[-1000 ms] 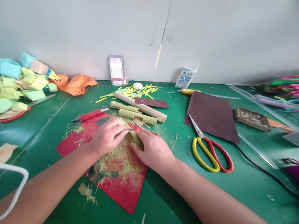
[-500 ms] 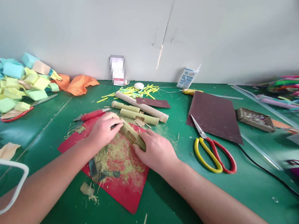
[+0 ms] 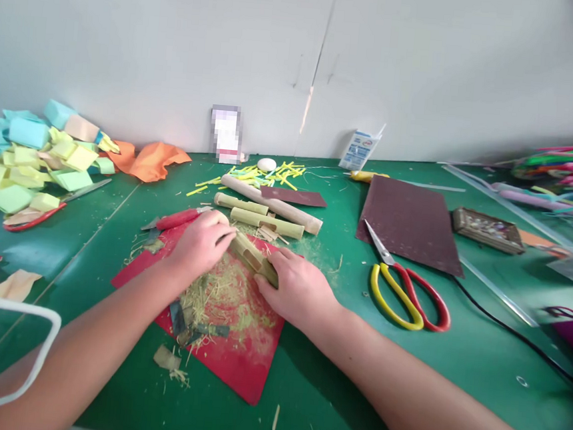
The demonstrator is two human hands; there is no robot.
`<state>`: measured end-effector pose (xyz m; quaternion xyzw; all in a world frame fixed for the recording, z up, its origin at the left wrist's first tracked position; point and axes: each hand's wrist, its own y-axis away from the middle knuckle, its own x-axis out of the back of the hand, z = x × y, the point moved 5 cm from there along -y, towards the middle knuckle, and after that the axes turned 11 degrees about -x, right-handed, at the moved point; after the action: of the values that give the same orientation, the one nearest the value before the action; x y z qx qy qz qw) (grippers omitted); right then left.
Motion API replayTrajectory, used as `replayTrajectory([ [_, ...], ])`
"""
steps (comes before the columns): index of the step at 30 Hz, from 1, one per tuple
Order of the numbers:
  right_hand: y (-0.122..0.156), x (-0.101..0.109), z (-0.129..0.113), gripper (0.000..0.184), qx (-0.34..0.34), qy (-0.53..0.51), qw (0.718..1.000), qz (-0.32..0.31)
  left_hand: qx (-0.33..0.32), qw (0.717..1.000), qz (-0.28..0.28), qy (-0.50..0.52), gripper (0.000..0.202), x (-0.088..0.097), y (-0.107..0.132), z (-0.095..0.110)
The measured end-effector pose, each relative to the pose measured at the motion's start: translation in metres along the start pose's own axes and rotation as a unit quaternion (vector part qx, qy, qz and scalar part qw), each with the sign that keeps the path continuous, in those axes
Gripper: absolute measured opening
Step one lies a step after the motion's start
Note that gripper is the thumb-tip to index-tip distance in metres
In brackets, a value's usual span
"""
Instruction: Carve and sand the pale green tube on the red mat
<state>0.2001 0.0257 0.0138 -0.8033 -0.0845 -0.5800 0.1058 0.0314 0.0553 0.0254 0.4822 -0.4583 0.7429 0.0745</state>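
A short green bamboo piece (image 3: 252,257) lies on a red cutting mat (image 3: 238,358) strewn with pale shavings (image 3: 219,296). My right hand (image 3: 297,289) is closed on the near end of the bamboo and pins it to the mat. My left hand (image 3: 201,244) is curled round a small blade whose tip touches the far end of the bamboo; most of the tool is hidden under my fingers. A red-handled knife (image 3: 178,219) lies just beyond my left hand.
Two bamboo sticks (image 3: 266,222) and a wooden dowel (image 3: 272,205) lie behind the mat. Yellow-and-red scissors (image 3: 403,292) and sandpaper sheets (image 3: 409,219) sit to the right. Coloured foam squares (image 3: 30,159) pile at the left, pipe cleaners (image 3: 566,166) far right. A black cable (image 3: 507,328) crosses the green table.
My left hand slid away from my right hand along the bamboo toward its far end, exposing more of the piece. My right hand stayed put.
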Motion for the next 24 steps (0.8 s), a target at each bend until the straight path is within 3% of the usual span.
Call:
replayTrajectory([
  [6, 0.0, 0.0, 0.0, 0.02, -0.002, 0.0, 1.0, -0.006, 0.019, 0.999, 0.044, -0.013, 0.012, 0.006, 0.001, -0.017],
  [12, 0.0, 0.0, 0.0, 0.02, 0.0, 0.001, 1.0, -0.004, 0.026, 0.999, 0.026, -0.006, 0.013, 0.001, 0.005, -0.019],
  [17, 0.0, 0.001, -0.001, 0.02, -0.006, 0.001, 1.0, -0.012, 0.028, 0.998, 0.061, -0.011, 0.014, 0.007, 0.005, -0.018],
  [24, 0.0, 0.0, -0.001, 0.021, -0.007, 0.002, 1.0, -0.008, 0.031, 0.998, 0.029, 0.048, 0.016, 0.003, 0.004, -0.016],
])
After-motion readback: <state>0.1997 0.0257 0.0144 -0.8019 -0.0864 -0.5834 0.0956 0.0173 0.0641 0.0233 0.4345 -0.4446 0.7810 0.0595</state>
